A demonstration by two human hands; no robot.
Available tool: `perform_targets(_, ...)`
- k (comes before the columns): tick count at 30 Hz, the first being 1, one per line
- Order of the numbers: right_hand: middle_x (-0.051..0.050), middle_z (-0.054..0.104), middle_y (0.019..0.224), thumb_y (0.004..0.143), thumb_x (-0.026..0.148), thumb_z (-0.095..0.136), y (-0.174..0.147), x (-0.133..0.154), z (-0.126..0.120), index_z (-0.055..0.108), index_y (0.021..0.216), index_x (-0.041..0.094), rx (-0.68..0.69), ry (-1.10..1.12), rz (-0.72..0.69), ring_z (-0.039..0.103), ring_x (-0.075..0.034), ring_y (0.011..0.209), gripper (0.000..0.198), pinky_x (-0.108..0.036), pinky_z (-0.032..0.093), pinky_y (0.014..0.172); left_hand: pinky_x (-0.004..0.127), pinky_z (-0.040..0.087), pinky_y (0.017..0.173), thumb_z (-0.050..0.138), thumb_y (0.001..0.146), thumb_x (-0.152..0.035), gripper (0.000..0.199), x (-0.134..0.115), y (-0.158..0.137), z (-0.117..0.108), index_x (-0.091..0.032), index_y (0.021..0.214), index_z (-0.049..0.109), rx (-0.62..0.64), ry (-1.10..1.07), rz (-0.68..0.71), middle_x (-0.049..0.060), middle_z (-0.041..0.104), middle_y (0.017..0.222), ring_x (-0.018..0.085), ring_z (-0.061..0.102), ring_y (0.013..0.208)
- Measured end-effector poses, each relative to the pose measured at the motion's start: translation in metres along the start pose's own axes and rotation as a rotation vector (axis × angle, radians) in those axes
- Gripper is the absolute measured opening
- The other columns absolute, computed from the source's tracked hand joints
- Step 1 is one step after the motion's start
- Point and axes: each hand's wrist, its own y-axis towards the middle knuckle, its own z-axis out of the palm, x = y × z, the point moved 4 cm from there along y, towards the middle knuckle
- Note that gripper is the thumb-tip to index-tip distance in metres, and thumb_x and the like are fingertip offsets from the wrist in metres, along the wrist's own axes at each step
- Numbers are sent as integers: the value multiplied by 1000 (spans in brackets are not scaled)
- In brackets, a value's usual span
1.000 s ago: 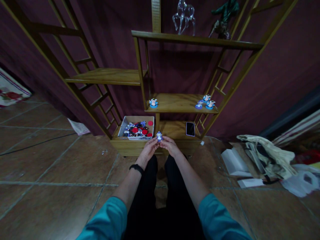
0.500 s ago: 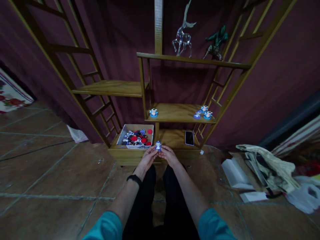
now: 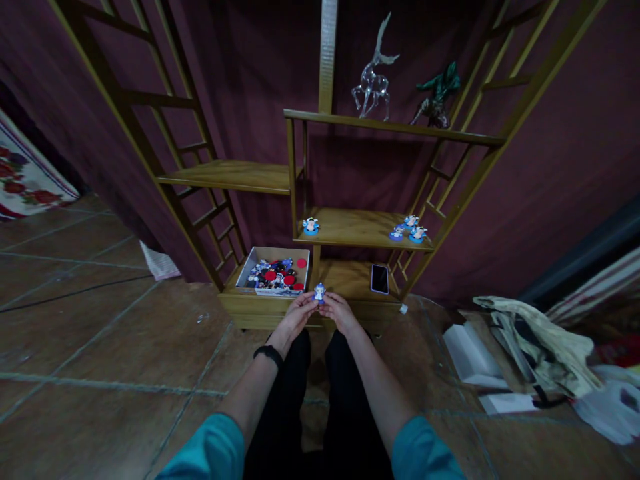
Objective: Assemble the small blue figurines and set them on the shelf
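Note:
Between my fingertips I hold a small white and purple figurine (image 3: pixel 319 293) upright in front of the low shelf. My left hand (image 3: pixel 299 313) grips its base from the left, and my right hand (image 3: pixel 338 312) grips it from the right. Just left of it stands an open box (image 3: pixel 244 275) holding a jumble of small figures and red discs. On the shelf above, one blue-based figurine (image 3: pixel 311 226) stands at the left end. At the right end a purple-based figurine (image 3: pixel 397 233) stands close to two blue-based ones (image 3: pixel 418 234).
A phone (image 3: pixel 379 279) lies on the lower shelf at right. A clear deer ornament (image 3: pixel 373 87) and a dark green statuette (image 3: pixel 438 97) occupy the top shelf. On the floor at right are a white box (image 3: pixel 473 357), a pale cloth bag (image 3: pixel 550 347) and a plastic bag (image 3: pixel 613 403).
The view has shifted slightly, so the shelves appear a little further right and lower. Both hands keep hold of the figurine in nearly the same place.

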Motion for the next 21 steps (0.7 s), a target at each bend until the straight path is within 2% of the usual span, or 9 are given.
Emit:
perform_targets(13,0,67,67,66,32,71,-1,-1,-7,62,87,19,19,-41,-1,59,-9,54,26,-23,49,58,24,45,75,78,57,-10,39,1,-5,4,-14,94,66,21,22,18,5,70,86,12,63,77)
perform_targets(21,-2,68,70,66,28,72,-8,2,-5,63,89,18,15,-26,14,62,-11,61,27,-26,51,64,25,44,76,77,58,-6,36,0,-9,6,-12,92,66,-7,-24,4,6,70,86,13,63,76)
